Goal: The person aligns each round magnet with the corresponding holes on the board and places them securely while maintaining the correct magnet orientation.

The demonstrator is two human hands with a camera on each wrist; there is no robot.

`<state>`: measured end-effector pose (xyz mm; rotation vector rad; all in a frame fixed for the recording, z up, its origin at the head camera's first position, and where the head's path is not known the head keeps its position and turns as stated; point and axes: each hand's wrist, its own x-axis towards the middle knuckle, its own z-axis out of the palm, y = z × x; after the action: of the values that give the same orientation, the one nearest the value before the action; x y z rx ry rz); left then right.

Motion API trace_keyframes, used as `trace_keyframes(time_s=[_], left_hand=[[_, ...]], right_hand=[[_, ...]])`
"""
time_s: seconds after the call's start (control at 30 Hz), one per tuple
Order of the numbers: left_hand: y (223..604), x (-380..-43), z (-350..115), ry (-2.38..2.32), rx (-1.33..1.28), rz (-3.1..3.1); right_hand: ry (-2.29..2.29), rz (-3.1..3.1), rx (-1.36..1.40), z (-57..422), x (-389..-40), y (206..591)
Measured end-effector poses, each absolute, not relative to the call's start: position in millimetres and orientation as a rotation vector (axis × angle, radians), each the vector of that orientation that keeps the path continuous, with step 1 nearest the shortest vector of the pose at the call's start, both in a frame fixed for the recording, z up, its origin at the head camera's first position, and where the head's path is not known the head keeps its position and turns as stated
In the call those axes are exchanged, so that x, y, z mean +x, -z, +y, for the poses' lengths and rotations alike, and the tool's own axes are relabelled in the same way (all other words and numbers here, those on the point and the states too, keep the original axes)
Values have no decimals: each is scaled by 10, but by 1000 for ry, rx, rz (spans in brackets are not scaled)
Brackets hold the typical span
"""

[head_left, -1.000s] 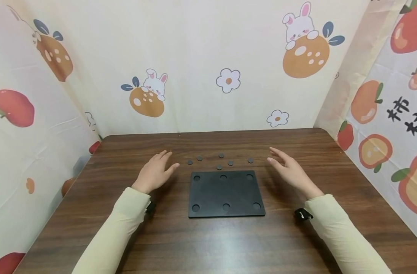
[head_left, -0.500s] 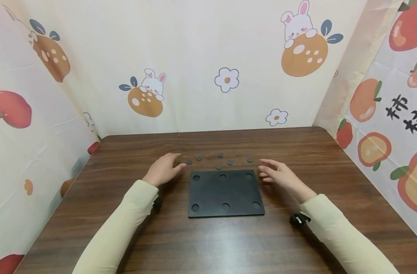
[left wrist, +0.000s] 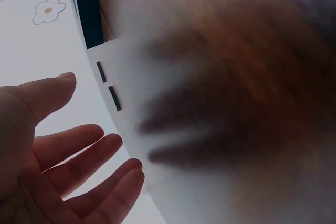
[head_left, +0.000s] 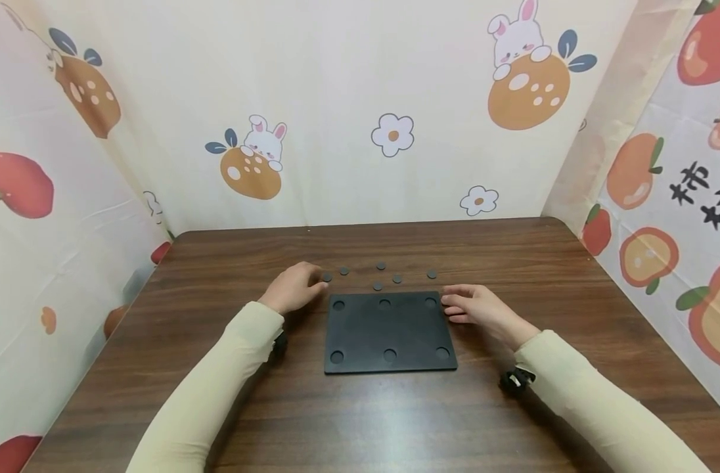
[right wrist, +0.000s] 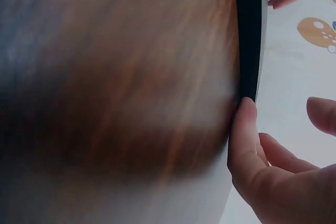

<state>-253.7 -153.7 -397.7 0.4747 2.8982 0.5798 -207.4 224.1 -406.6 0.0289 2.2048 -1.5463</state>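
Observation:
A black rectangular board with several round recesses lies flat on the table. Several small dark discs are scattered just beyond it. My left hand is at the leftmost disc, thumb and fingers spread apart in the left wrist view, where two discs show edge-on. Whether a fingertip touches that disc I cannot tell. At the board's far right corner is my right hand. In the right wrist view a fingertip appears to touch the board's edge; the thumb stands apart.
The brown wood-grain table extends around the board. Behind it hangs a printed curtain with rabbits and flowers, and fruit-patterned cloth lines the sides. Each wrist wears a small black device.
My left hand has moved right and up to the leftmost disc. My right hand has come left and down to the board's far right corner. Discs and board have not visibly moved.

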Motion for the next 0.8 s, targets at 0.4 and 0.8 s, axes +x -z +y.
trace_keyframes(time_s=[0.4, 0.8], left_hand=[[3998, -2667, -1485, -518, 481, 2873], [4010, -2728, -1402, -420, 493, 2919]], right_hand=[[1449, 2289, 10, 2205, -2089, 4129], [1348, 2366, 18, 2133, -2045, 4111]])
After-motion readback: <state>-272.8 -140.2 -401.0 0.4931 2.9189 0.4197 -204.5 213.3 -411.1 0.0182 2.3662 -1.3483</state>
